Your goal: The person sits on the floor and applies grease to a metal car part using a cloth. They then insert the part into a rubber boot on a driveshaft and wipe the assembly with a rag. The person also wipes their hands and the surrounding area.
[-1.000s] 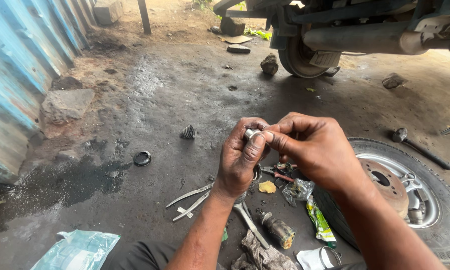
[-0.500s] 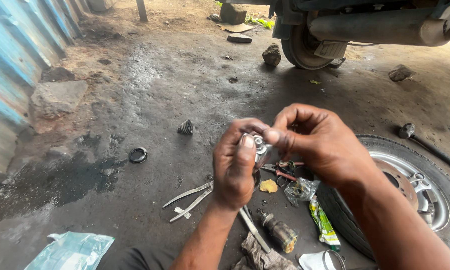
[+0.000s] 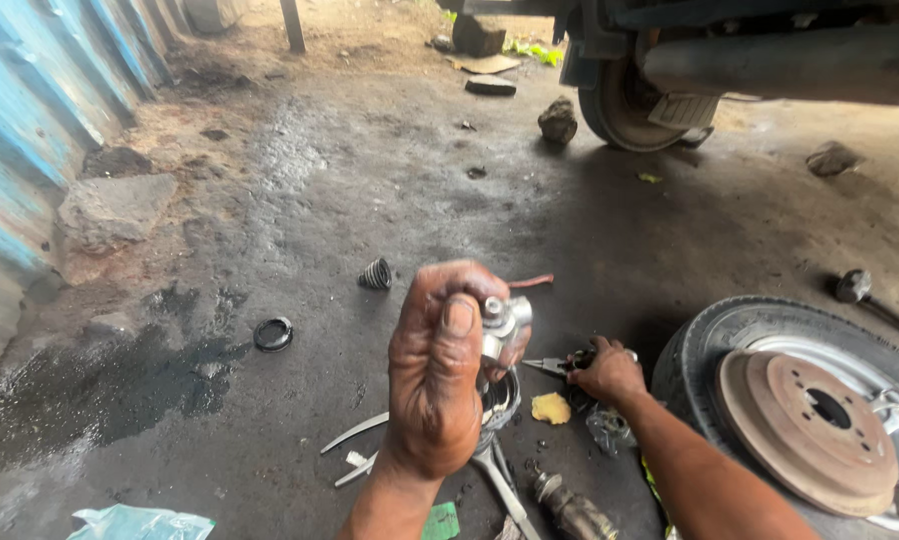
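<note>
My left hand [image 3: 440,370] is raised in the middle of the view and grips a small silver metal cylinder part [image 3: 502,325], thumb pressed on its side. My right hand [image 3: 607,372] is down at the oily ground beside the wheel, its fingers closed on the handles of a pair of needle-nose pliers [image 3: 553,367] whose tips point left. Just below that hand lie a yellow scrap [image 3: 551,408] and a crumpled clear wrapper [image 3: 607,428].
A loose wheel with a rusty brake drum [image 3: 805,420] lies at the right. Metal tools [image 3: 365,452], a black rubber ring [image 3: 273,333] and a ribbed rubber boot [image 3: 376,274] lie on the ground. A vehicle's rear wheel [image 3: 625,110] stands behind; a blue corrugated wall [image 3: 30,120] runs along the left.
My right hand left the silver part and dropped to the ground, closing on the pliers. My left hand keeps the part alone, raised.
</note>
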